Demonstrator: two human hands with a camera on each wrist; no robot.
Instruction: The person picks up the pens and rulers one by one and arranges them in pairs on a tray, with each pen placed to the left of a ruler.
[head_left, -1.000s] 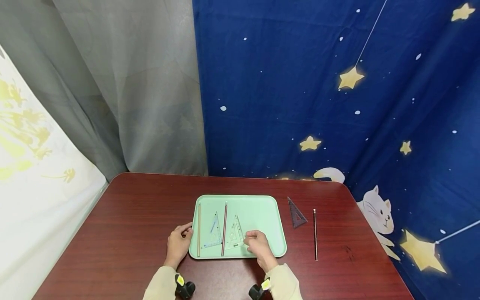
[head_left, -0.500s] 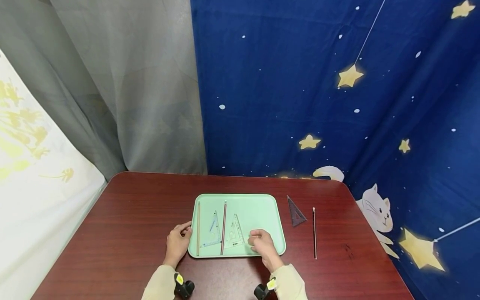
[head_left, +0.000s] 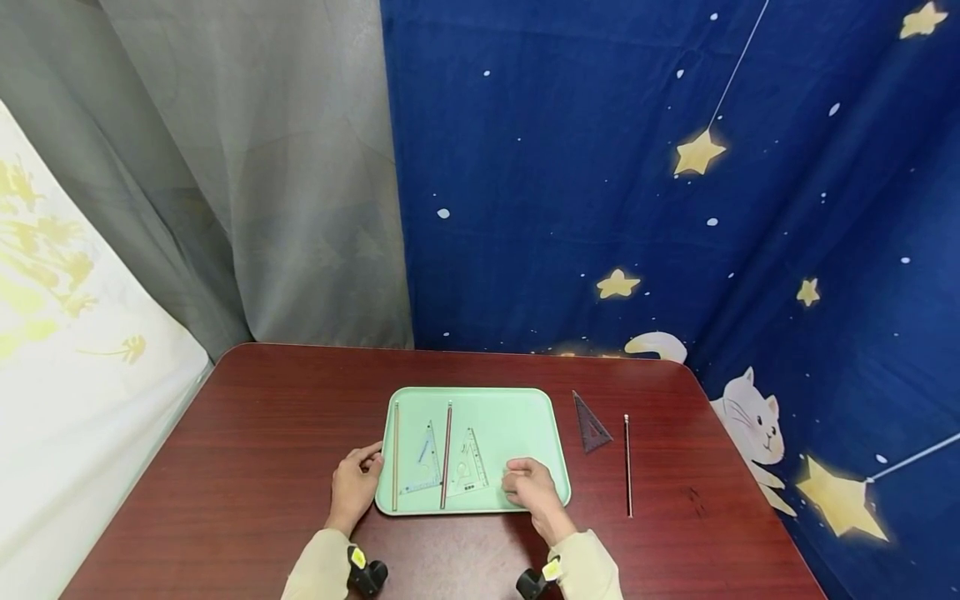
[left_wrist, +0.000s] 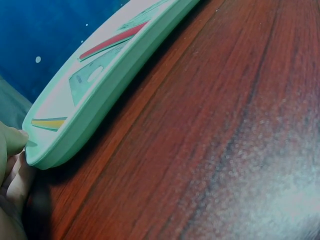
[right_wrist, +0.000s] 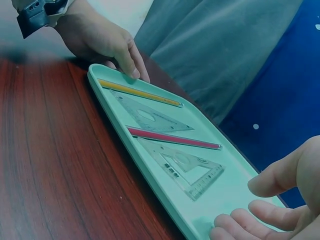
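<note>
A mint-green tray lies on the table, and my left hand holds its left edge, thumb at the rim. On the tray, from left to right, are a yellow pencil, a clear set square, a red pencil and a second clear set square. My right hand hovers over the tray's right front part with nothing in it. In the right wrist view its thumb and fingers stand apart, to the right of the second set square.
Right of the tray, a dark set square and a dark pencil lie on the red-brown wooden table. Behind the table hang a grey curtain and a blue curtain with stars.
My right hand has moved to the right, away from the second clear set square, which stays on the tray. The left hand keeps its place at the tray's edge.
</note>
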